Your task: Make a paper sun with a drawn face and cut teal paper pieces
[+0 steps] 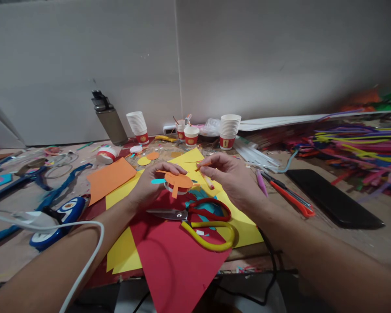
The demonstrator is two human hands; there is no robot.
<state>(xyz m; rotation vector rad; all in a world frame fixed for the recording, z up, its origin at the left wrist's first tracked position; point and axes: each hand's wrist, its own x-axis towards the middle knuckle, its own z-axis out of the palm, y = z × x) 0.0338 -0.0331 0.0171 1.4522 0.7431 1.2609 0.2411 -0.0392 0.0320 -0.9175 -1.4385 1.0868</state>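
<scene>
My left hand [153, 180] is closed round a small paper cup piece with an orange paper disc [180, 181] on top. Orange strips stick out from the disc, and a teal tab [158, 181] points left. To its right, my right hand [230, 176] pinches a small orange bit between thumb and fingertips, apart from the disc. Scissors [179, 214] with one red and one yellow handle lie below the hands on red paper [182, 265]. Under these are yellow sheets [247, 230] and teal scraps [207, 211].
Stacked paper cups [230, 130] and a bottle [112, 124] stand near the wall. Orange paper [111, 179] and a blue device [65, 217] lie left. A black phone [334, 198], a red cutter [291, 198] and colourful pipe cleaners [361, 148] are right. A white cable crosses the left forearm.
</scene>
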